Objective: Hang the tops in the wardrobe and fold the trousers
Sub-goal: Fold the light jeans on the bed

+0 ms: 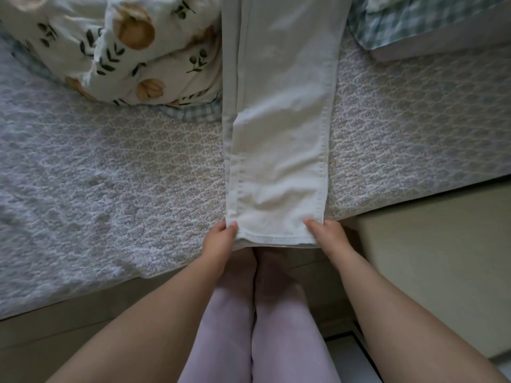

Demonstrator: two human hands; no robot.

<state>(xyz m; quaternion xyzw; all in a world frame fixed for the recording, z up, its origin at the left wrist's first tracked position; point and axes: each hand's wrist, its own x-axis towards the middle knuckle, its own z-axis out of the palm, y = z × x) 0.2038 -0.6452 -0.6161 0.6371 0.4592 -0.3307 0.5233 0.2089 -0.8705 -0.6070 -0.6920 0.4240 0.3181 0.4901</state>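
Note:
White trousers (279, 134) lie stretched out lengthwise on the bed, one leg laid over the other, the hems at the bed's near edge. My left hand (221, 241) pinches the left corner of the hem. My right hand (326, 236) pinches the right corner. The waist end runs out of view at the top. No tops or wardrobe are in view.
The bed carries a quilted lilac patterned cover (110, 175). A floral duvet (132, 45) is bunched at the back left, a green checked cloth (414, 20) at the back right. A beige cabinet top (431, 258) stands to the right. My legs stand against the bed.

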